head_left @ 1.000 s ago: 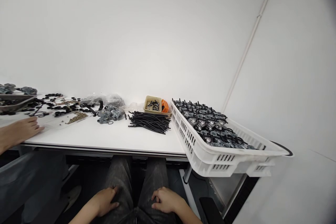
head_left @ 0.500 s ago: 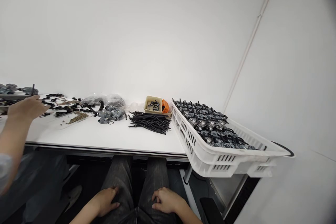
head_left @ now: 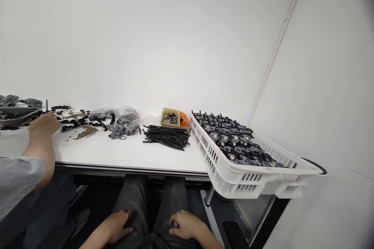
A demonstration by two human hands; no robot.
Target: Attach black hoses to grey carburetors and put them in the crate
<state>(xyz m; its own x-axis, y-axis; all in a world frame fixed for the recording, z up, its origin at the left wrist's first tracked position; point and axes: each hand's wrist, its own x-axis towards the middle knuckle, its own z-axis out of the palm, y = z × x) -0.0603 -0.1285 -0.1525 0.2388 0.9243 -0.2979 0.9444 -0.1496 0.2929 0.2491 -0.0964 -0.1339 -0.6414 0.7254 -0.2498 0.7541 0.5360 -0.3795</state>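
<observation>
My left hand (head_left: 117, 225) rests on my left thigh, with its thumb and fingers apart and nothing held. On the other thigh lies my right hand (head_left: 184, 224), its fingers loosely curved and apart, also holding nothing. In front of my knees, a pile of black tubes (head_left: 166, 137) lies on the white table (head_left: 128, 157). Grey metal fittings (head_left: 123, 128) are heaped to the left of the tubes. At the right, a white plastic basket (head_left: 230, 186) holds rows of metal fittings with black tubes (head_left: 233, 136).
At the left, another person's hand (head_left: 44, 124) holds a thin dark rod near a grey tray (head_left: 20, 118). Small brass parts (head_left: 87, 132) and black rings lie beside it. A beige box (head_left: 170, 116) and an orange basket (head_left: 184, 119) stand behind the tubes.
The other person's hand and sleeve have moved to the right, showing more of the grey tray. My hands have stayed on my thighs.
</observation>
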